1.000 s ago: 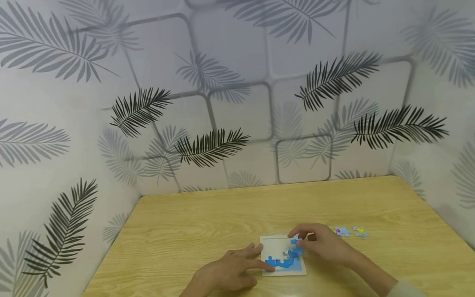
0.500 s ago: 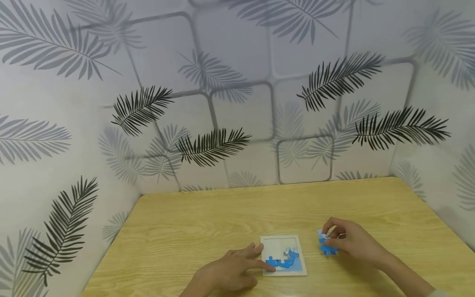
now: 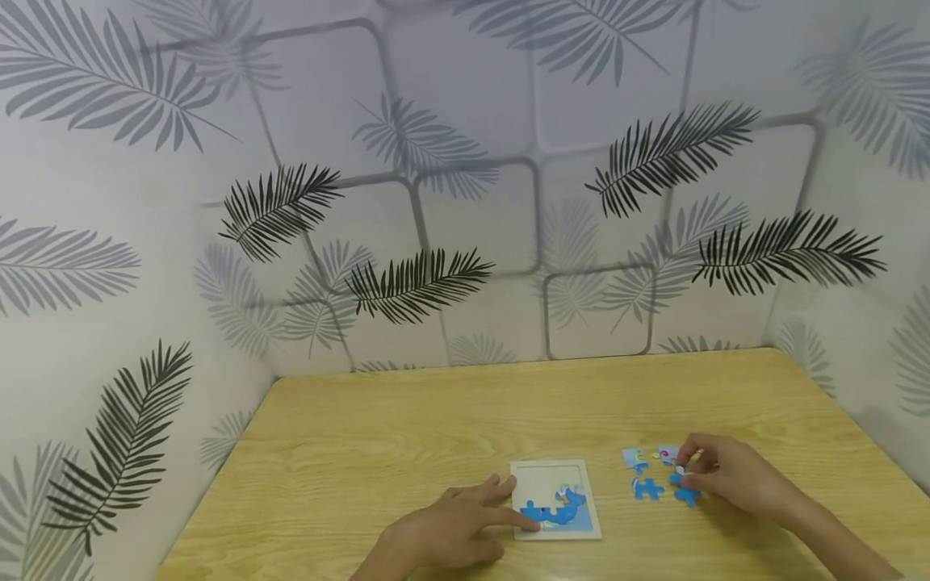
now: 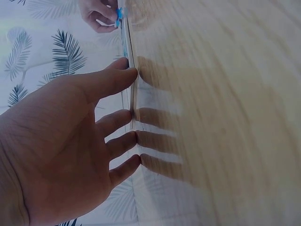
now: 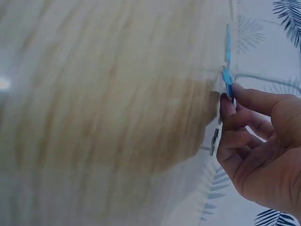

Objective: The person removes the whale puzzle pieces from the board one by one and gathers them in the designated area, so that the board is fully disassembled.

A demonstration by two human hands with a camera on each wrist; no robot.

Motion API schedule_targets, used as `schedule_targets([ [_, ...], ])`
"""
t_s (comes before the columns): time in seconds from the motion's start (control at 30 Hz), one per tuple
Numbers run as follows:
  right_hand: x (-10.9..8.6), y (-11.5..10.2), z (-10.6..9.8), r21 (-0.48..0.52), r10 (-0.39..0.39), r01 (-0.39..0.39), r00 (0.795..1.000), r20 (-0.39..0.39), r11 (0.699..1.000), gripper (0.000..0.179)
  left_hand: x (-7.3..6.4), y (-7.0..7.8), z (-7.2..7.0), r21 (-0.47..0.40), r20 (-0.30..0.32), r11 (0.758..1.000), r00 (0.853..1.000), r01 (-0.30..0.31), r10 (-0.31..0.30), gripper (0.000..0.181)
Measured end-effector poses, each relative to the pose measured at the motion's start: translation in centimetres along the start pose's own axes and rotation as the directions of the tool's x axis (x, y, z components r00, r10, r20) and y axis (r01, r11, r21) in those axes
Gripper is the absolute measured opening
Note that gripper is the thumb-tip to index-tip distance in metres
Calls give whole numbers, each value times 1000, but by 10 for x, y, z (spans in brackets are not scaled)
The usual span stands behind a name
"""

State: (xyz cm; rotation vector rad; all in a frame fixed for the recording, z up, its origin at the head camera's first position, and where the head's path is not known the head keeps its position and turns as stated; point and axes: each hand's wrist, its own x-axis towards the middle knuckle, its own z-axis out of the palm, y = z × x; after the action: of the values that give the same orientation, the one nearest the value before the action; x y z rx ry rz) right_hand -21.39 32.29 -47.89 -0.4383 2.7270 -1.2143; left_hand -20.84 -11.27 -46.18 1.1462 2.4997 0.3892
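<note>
A white-framed jigsaw puzzle tray (image 3: 592,516) lies on the table, a blue picture filling its lower and right part. My left hand (image 3: 454,524) rests at its left side, index finger stretched over the lower left corner and fingers spread. In the left wrist view these fingers (image 4: 120,143) are fairly straight, their tips at the tabletop. Right of the tray, my right hand (image 3: 734,480) pinches a blue jigsaw piece (image 3: 685,494) between thumb and fingertips. Near it lie a blue piece (image 3: 647,488), a pale blue piece (image 3: 634,460) and a piece with a pink swirl (image 3: 664,453).
The wooden table (image 3: 407,428) reaches back to a wall (image 3: 472,226) with a leaf pattern. In the right wrist view, a small piece (image 5: 214,141) lies edge-on beside my curled fingers.
My right hand has left the tray and moved right with blue pieces. One blue piece and a pale blue piece now lie apart on the table. My left hand has stayed put.
</note>
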Motion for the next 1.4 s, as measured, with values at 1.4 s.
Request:
schedule_targets([
  [1.4, 39, -45, 55, 380, -140, 55, 970, 199, 923, 39, -1, 3, 0, -1, 1, 1000, 1000, 20, -20, 47],
])
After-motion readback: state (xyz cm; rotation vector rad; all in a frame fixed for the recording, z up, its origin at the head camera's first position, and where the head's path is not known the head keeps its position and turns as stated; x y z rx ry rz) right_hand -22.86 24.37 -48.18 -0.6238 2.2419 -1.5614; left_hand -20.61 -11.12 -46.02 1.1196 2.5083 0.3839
